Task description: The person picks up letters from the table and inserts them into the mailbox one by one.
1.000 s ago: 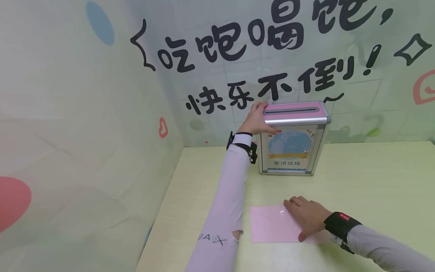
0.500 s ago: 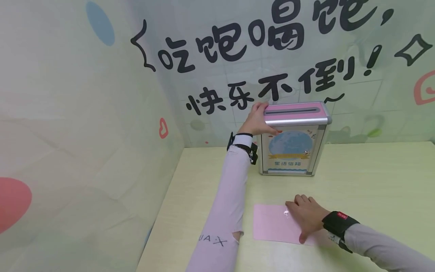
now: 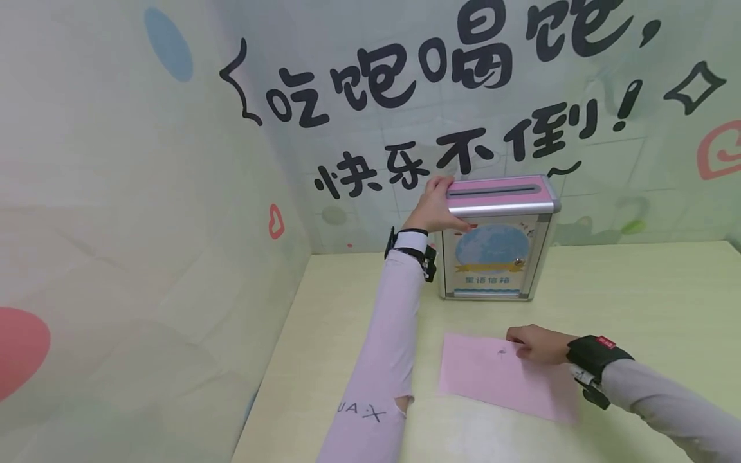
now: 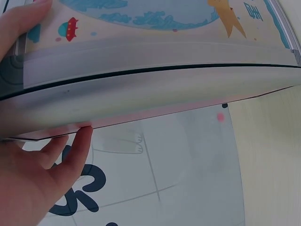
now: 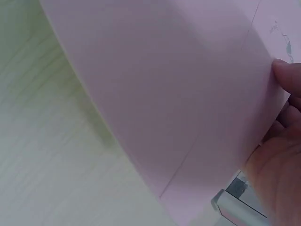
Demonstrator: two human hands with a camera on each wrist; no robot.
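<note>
A metal letter box (image 3: pixel 498 238) with a pink slotted top stands on the pale wooden table (image 3: pixel 637 289) near the back wall. My left hand (image 3: pixel 435 206) grips the box's top left corner, thumb on the front and fingers over the top; the left wrist view shows the box's underside edge (image 4: pixel 155 89) and the curled fingers (image 4: pixel 80 150). A pink envelope (image 3: pixel 498 376) is partly raised off the table in front of the box. My right hand (image 3: pixel 538 344) pinches its far right edge; up close the envelope (image 5: pixel 178 103) fills the right wrist view, thumb (image 5: pixel 288 75) on it.
Printed walls with black lettering close off the left (image 3: pixel 145 225) and the back (image 3: pixel 405 96). The table's left edge (image 3: pixel 272 379) runs along the left wall. Bare tabletop lies to the right of the box.
My right hand has gone from lying flat on the envelope to pinching its far edge and lifting it, shifting it slightly right. The left hand has stayed on the box.
</note>
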